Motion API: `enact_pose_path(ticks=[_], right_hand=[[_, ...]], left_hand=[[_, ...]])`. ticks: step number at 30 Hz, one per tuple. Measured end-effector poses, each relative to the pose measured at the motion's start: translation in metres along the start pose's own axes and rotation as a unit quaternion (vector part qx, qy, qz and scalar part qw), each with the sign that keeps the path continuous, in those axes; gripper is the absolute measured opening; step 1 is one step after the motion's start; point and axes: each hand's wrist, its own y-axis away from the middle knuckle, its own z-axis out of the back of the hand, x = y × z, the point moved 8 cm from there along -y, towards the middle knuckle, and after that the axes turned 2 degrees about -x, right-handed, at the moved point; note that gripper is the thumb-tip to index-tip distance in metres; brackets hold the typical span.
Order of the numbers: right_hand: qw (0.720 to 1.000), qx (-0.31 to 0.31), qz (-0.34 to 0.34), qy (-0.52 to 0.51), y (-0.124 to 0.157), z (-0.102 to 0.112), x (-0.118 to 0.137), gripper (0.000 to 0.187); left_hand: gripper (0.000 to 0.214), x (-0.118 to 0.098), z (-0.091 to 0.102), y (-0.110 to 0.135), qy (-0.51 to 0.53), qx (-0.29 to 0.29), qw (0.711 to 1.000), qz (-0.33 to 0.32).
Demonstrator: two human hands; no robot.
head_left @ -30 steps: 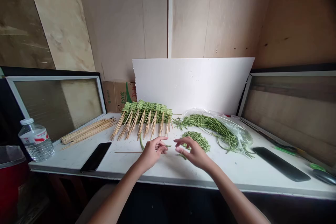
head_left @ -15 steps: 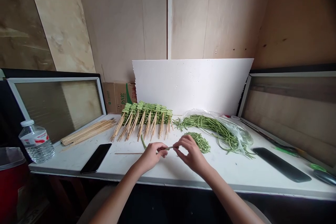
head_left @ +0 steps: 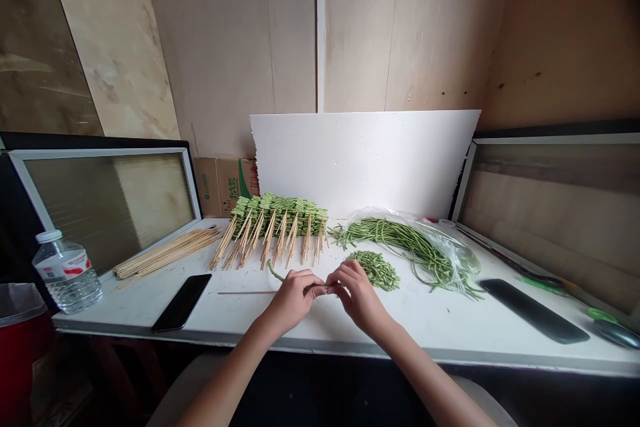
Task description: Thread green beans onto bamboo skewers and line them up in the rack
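Observation:
Over the middle of the white table, my left hand [head_left: 295,297] is closed around a long green bean [head_left: 275,272], whose curved tail pokes out behind the knuckles. My right hand [head_left: 354,290] pinches the bean's other end, fingertips almost touching those of the left. A single wooden skewer [head_left: 245,293] lies on the table, running under or behind my left hand. Just past my right hand sits a heap of short cut bean pieces [head_left: 377,270]. Farther back, stacked bean skewers [head_left: 280,208] point their bare sticks toward me.
Whole long beans [head_left: 400,240] spill from a clear plastic bag at the back right. Bare skewers [head_left: 170,252] lie at left, near a black phone [head_left: 181,303] and a water bottle [head_left: 67,273]. A dark flat object [head_left: 534,311] lies at right. A white board [head_left: 365,160] stands behind.
My hands have drawn closer together, fingertips now nearly meeting over the bean. The bean's tail has shifted slightly. The view has moved a little.

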Motion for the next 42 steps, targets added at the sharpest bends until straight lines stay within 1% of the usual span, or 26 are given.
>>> enact_pose_path(ticks=[2, 6, 12, 14, 16, 20, 23, 26, 30, 33, 36, 39, 42], right_hand=[[1.000, 0.006, 0.000, -0.005, 0.001, -0.003, 0.000, 0.020], [1.000, 0.025, 0.007, -0.011, 0.002, -0.009, -0.002, 0.024], [0.996, 0.084, 0.007, -0.019, 0.000, -0.014, -0.006, 0.029], [0.995, 0.091, -0.005, -0.028, 0.000, -0.012, -0.007, 0.030], [0.996, 0.080, -0.022, -0.039, 0.000, -0.008, -0.008, 0.026], [0.998, 0.050, -0.035, -0.033, -0.001, 0.000, -0.008, 0.009], [0.998, 0.041, -0.039, -0.001, 0.000, -0.001, -0.010, 0.008], [0.998, 0.037, -0.041, 0.021, 0.002, -0.004, -0.012, 0.009], [0.999, 0.032, -0.035, 0.021, 0.004, -0.005, -0.010, 0.020], [0.999, 0.030, -0.039, -0.017, 0.005, -0.007, -0.010, 0.025], [0.993, 0.031, -0.072, -0.091, 0.006, -0.011, -0.017, 0.026], [0.979, 0.025, -0.120, -0.161, 0.008, -0.014, -0.028, 0.021], [0.969, 0.027, -0.145, -0.198, 0.007, -0.012, -0.035, 0.013]], left_hand=[[0.021, -0.002, -0.002, 0.000, -0.018, 0.003, 1.000, -0.013], [0.027, -0.001, -0.007, 0.001, -0.038, 0.015, 0.998, -0.042], [0.028, 0.004, -0.016, 0.004, -0.061, 0.044, 0.995, -0.072], [0.028, 0.005, -0.016, 0.005, -0.074, 0.040, 0.993, -0.082], [0.028, 0.007, -0.014, 0.005, -0.087, 0.021, 0.992, -0.084], [0.019, 0.014, -0.010, 0.003, -0.089, -0.027, 0.994, -0.059], [0.014, 0.017, -0.010, 0.002, -0.085, -0.043, 0.995, -0.037], [0.013, 0.015, -0.014, 0.003, -0.063, -0.016, 0.998, -0.014], [0.021, 0.012, -0.018, 0.005, 0.001, 0.038, 0.999, 0.029], [0.022, 0.013, -0.018, 0.006, 0.023, 0.044, 0.998, 0.039], [0.027, 0.014, -0.020, 0.005, 0.037, 0.042, 0.998, 0.014], [0.028, 0.014, -0.018, 0.004, 0.082, 0.038, 0.996, 0.004], [0.028, 0.011, -0.015, 0.003, 0.106, 0.038, 0.994, 0.004]])
